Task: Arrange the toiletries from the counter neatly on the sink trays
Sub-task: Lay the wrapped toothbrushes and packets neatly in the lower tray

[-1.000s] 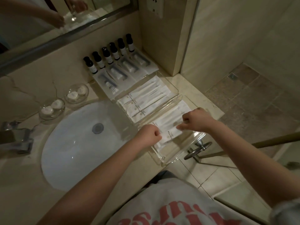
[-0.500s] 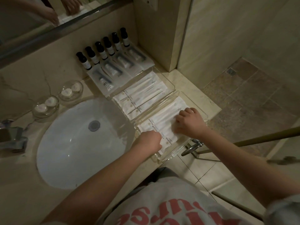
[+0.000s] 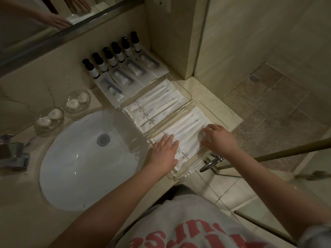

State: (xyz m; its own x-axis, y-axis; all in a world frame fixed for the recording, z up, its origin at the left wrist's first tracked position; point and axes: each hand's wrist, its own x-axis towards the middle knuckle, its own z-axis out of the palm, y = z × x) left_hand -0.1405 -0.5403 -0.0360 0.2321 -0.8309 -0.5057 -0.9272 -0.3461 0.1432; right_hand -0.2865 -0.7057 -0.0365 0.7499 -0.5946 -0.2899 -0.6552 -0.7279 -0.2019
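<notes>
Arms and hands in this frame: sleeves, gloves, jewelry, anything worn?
Both hands are bare: left hand, right hand, no gloves, and no rings or watch that I can see. Forearms are uncovered. A pale sleeve edge shows at the right upper arm, matching the light T-shirt with red lettering.

Two bare forearms reach in from the bottom of the view, ending in a left hand (image 3: 164,151) and a right hand (image 3: 217,138) with no rings, watch or gloves visible. The person wears a pale grey T-shirt (image 3: 188,222) printed with large, rounded pink-red lettering, seen upside down. A short sleeve edge (image 3: 317,235) shows at the lower right corner.
</notes>
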